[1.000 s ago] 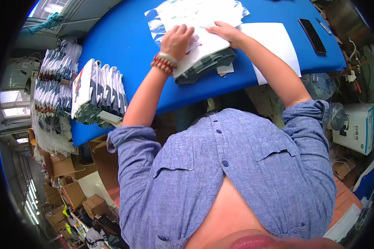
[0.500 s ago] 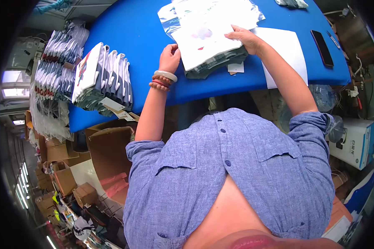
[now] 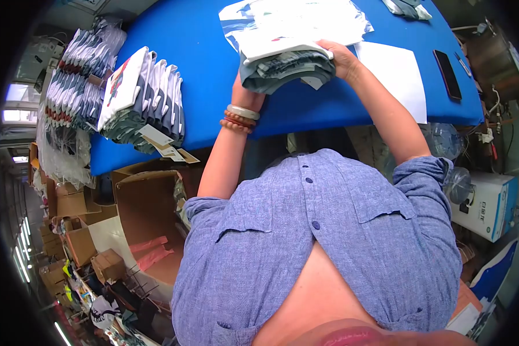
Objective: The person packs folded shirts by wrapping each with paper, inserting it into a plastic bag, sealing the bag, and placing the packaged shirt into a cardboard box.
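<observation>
A folded white and grey-green garment is tilted up at the table's near side, its layered grey-green edge facing me. My right hand grips its right side, thumb on top and fingers closed around the edge. My left hand, with bracelets at the wrist, reaches under the left part; its fingers are hidden by the cloth. A small paper tag hangs below the garment. Behind it lie white garments in clear plastic bags, bright with glare.
On the blue table, a row of folded garments with tags stands left, beside a tall bagged stack. Right of my hands are a white sheet, a phone and a pen. An open cardboard box stands below the left edge.
The garment's near edge has been raised, showing its grey-green layers, and its printed white face has tipped away. My left hand has moved from the left edge to underneath.
</observation>
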The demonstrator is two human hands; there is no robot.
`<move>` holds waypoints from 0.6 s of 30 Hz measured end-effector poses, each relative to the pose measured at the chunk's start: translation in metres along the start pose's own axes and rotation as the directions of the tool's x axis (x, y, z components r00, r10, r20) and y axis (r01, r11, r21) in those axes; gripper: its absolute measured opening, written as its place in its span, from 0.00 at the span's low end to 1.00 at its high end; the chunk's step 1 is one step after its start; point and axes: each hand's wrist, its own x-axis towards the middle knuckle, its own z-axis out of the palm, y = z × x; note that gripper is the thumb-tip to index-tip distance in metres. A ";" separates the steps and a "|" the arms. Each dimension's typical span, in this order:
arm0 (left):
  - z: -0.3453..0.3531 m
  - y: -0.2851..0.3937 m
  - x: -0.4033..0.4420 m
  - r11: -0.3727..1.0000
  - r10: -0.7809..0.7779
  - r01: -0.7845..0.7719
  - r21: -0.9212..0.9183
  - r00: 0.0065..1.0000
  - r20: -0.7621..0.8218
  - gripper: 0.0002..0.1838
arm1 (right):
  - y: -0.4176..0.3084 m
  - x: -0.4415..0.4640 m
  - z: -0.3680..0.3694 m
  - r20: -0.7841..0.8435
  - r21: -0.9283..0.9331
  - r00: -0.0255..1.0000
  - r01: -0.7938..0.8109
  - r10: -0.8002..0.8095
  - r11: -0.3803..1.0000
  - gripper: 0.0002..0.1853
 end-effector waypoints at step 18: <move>-0.057 -0.041 0.049 0.962 0.160 -0.102 -0.252 0.961 0.224 0.20 | -0.002 0.000 0.054 -0.052 -0.092 0.993 0.105 -0.110 0.990 0.12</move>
